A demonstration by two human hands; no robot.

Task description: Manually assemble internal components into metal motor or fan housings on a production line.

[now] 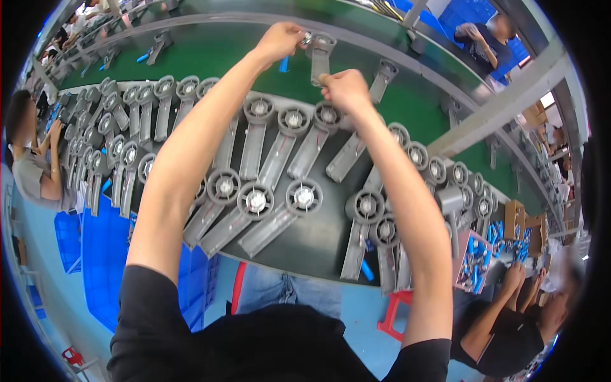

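Note:
Both my arms reach out over the table to the green conveyor belt. A grey handheld fan housing (321,58), with a round head and a long handle, is in front of my fingers there. My right hand (347,90) is closed on the lower end of its handle. Beside the round head, my left hand (280,43) pinches a small silvery part (307,39); its exact kind is too small to tell. A blue cylinder (284,64) lies below my left hand. Another grey housing (384,81) lies to the right of my right hand.
Rows of grey fan housings (256,148) cover much of the dark table (318,245). Blue crates (102,267) stand at left, a red stool (396,315) below. A pink bin (472,261) holds blue cylinders. A metal post (496,105) slants at right. Co-workers sit on both sides.

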